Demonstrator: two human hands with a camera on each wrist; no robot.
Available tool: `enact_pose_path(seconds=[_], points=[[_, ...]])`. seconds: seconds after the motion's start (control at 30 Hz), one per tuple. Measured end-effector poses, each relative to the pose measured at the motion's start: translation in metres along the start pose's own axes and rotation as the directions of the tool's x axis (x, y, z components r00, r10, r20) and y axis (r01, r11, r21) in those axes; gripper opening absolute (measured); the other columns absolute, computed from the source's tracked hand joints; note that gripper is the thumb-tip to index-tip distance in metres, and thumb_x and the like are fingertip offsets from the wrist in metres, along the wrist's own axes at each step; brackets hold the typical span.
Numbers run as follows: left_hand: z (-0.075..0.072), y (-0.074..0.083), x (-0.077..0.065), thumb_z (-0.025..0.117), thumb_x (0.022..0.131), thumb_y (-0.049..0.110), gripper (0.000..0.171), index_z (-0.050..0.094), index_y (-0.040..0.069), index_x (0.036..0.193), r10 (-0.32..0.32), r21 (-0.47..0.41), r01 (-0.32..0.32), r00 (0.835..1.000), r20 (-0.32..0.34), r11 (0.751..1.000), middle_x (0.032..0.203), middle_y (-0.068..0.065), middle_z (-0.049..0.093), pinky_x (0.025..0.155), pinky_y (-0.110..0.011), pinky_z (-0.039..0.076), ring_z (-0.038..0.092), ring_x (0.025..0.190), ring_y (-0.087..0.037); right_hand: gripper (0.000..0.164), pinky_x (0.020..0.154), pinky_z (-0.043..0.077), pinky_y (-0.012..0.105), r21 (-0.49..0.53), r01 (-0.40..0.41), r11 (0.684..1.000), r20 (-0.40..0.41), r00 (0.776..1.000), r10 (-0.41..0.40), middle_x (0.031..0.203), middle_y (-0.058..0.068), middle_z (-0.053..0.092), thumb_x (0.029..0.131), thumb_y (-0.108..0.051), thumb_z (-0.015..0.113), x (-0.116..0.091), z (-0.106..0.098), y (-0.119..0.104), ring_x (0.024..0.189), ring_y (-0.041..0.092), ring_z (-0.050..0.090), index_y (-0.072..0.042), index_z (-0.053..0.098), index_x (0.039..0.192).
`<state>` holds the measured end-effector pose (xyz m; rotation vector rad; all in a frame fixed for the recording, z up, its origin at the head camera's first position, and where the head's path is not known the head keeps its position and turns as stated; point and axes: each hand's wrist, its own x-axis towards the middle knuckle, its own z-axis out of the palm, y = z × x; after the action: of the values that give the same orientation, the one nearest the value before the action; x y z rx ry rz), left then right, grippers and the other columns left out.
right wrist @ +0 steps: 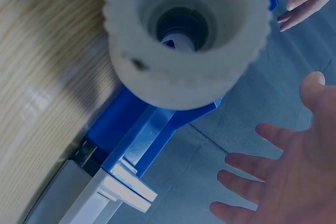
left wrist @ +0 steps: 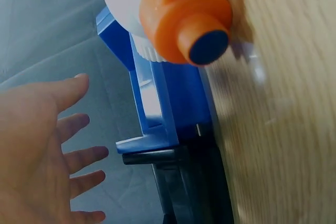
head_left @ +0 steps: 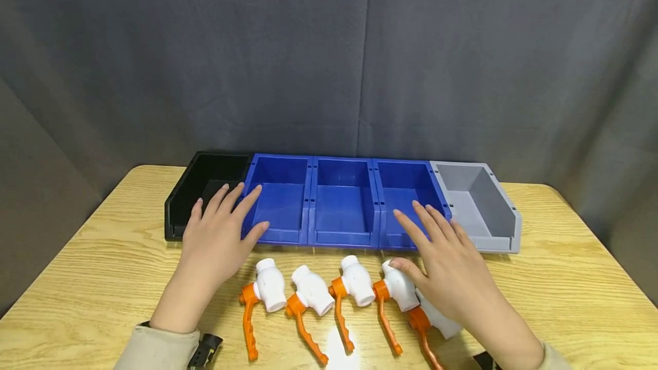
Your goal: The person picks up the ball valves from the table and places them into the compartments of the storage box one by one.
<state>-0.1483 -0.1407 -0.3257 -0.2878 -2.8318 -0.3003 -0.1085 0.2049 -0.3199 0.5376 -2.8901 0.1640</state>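
Left hand (head_left: pixel 215 240) and right hand (head_left: pixel 448 261) are spread wide, holding nothing; lifting is judged steadiest by the white valve body (head_left: pixel 271 286), not its orange handle (head_left: pixel 249 327).

A dark grey curtain (head_left: pixel 288 56) is hanging behind the counter (head_left: pixel 560 256), and one seam (head_left: pixel 364 56) is running down near its middle. The counter (pale yellow, with wood grain) is showing rounded far corners and is reflecting bright light.
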Motion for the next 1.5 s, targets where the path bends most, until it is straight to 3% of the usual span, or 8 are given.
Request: enact_pose_path(seconds=[0.33,0.7,1.07,1.33,1.5], points=[[-0.003,-0.019,0.000,0.064,0.096,0.038,0.062,0.044,0.011,0.148,-0.085,-0.028,0.086,0.996,0.030,0.996,0.151,-0.023,0.040,0.110,-0.068,0.019,0.029,0.141,-0.044,0.071,0.112,0.020,0.065,0.006,-0.007,1.000,0.011,1.000,0.007,0.161,0.014,0.024,0.098,-0.051,0.055,0.001,-0.002,-0.002,0.146,0.039,0.021,-0.025,0.028,0.157],[-0.006,-0.035,-0.003,0.067,0.095,0.028,0.048,0.058,0.002,0.135,-0.154,-0.045,0.157,0.986,0.057,0.987,0.136,-0.025,0.054,0.104,-0.066,0.032,0.045,0.127,-0.048,0.069,0.110,0.023,0.066,-0.011,0.011,1.000,-0.010,1.000,-0.012,0.159,0.015,0.028,0.097,-0.049,0.058,0.000,0.000,-0.002,0.145,0.040,0.025,-0.022,0.034,0.155],[-0.006,-0.046,-0.006,0.068,0.094,0.022,0.040,0.062,0.005,0.130,-0.133,-0.063,0.138,0.988,0.079,0.988,0.130,-0.026,0.058,0.097,-0.065,0.038,0.051,0.119,-0.048,0.068,0.110,0.024,0.065,-0.012,0.017,1.000,-0.009,1.000,-0.017,0.158,0.016,0.030,0.097,-0.050,0.057,-0.001,-0.001,-0.003,0.144,0.040,0.026,-0.020,0.036,0.154],[-0.004,-0.049,-0.006,0.066,0.095,0.018,0.034,0.066,0.008,0.127,-0.151,-0.100,0.165,0.979,0.134,0.981,0.131,-0.026,0.058,0.090,-0.066,0.043,0.053,0.120,-0.048,0.067,0.110,0.024,0.066,-0.005,0.008,1.000,0.006,1.000,-0.008,0.158,0.017,0.031,0.098,-0.050,0.056,-0.001,-0.002,-0.002,0.144,0.041,0.027,-0.018,0.037,0.154],[-0.003,-0.050,-0.006,0.066,0.095,0.017,0.034,0.066,0.007,0.126,-0.157,-0.102,0.173,0.976,0.151,0.980,0.130,-0.027,0.059,0.089,-0.065,0.045,0.054,0.119,-0.048,0.064,0.109,0.027,0.064,0.014,-0.021,1.000,0.022,1.000,0.021,0.153,0.018,0.038,0.098,-0.050,0.056,-0.002,-0.009,0.002,0.138,0.043,0.037,-0.015,0.044,0.150]])
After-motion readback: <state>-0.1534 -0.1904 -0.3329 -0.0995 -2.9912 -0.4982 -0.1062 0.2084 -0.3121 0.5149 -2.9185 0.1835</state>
